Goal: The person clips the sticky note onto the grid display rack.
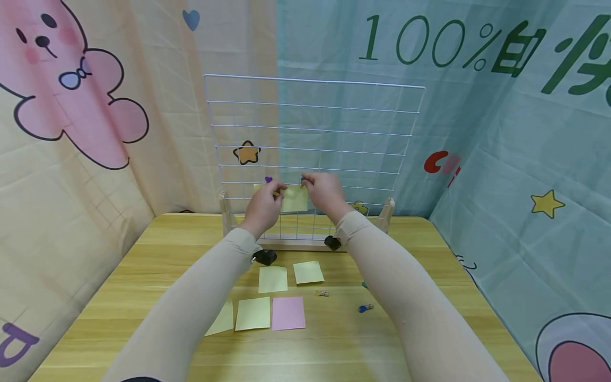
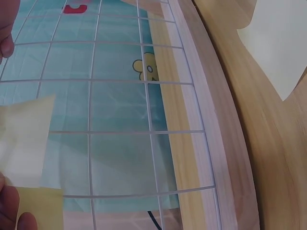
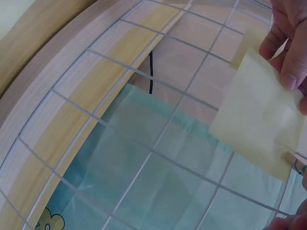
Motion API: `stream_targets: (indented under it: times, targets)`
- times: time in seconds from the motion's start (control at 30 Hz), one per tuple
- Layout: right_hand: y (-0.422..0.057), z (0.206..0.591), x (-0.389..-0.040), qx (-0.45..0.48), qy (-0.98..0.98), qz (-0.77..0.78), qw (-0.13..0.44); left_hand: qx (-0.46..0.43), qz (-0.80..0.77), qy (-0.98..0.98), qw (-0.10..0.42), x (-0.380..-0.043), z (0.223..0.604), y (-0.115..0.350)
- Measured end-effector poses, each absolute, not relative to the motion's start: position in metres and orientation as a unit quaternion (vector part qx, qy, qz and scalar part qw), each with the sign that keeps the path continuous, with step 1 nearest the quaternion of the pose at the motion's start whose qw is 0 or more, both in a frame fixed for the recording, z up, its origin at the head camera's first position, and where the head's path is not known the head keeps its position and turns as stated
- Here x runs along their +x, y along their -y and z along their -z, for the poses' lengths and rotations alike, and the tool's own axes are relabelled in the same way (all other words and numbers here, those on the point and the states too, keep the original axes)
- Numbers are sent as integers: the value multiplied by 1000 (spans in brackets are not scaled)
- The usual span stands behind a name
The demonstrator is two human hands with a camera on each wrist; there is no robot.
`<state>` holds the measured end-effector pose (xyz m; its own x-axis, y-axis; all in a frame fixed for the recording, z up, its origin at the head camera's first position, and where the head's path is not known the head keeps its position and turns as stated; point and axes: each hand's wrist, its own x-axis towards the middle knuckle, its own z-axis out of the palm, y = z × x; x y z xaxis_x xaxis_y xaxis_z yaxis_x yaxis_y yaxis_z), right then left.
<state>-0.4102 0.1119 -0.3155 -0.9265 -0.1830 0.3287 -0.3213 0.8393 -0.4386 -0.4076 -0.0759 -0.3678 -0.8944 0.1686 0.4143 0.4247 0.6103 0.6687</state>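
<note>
One yellow note (image 1: 295, 198) held upright against the low middle of the wire rack (image 1: 315, 80), pinched near its upper left corner by thumb and fingers of the left hand (image 1: 264, 209). In the right hand (image 1: 326, 192), a small clip (image 3: 297, 165), pinched narrowly at the fingertips and set at the note's upper right edge. Cannot tell whether biting the wire as well.

Just left of the held note and partly covered by it, a second note (image 1: 257, 187), also yellow. Close above, a small purple heart (image 1: 269, 180).

Below the hands, the rack's wooden base (image 1: 305, 245), with a short post (image 1: 225, 213) on the left and another on the right. At each wrist, a black device (image 1: 264, 257).

Nearer on the table (image 1: 167, 297), two yellow notes (image 1: 273, 279) side by side, apart. Nearer again, a row: two more yellow notes (image 1: 253, 313), the leftmost partly hidden by the left sleeve (image 1: 191, 302), then a pink note (image 1: 288, 313) at the right end. Farther right, a pale clip (image 1: 322, 293) and a blue clip (image 1: 366, 307), both lying loose, well apart. Beside the right sleeve (image 1: 401, 281), a green bit (image 1: 365, 284), mostly hidden.

Behind everything, a printed curtain (image 1: 167, 106), cream on the left, blue-green on the right.
</note>
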Motion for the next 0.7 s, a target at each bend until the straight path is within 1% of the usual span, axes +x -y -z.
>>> stream_targets:
  times: [0.4,0.7]
  targets:
    - [-118,322,-406,140,945,-277,108,-185,416,873,174,-408,371,79]
    - [-120,322,-404,139,942,-296,79,-178,408,878,178,-409,372,80]
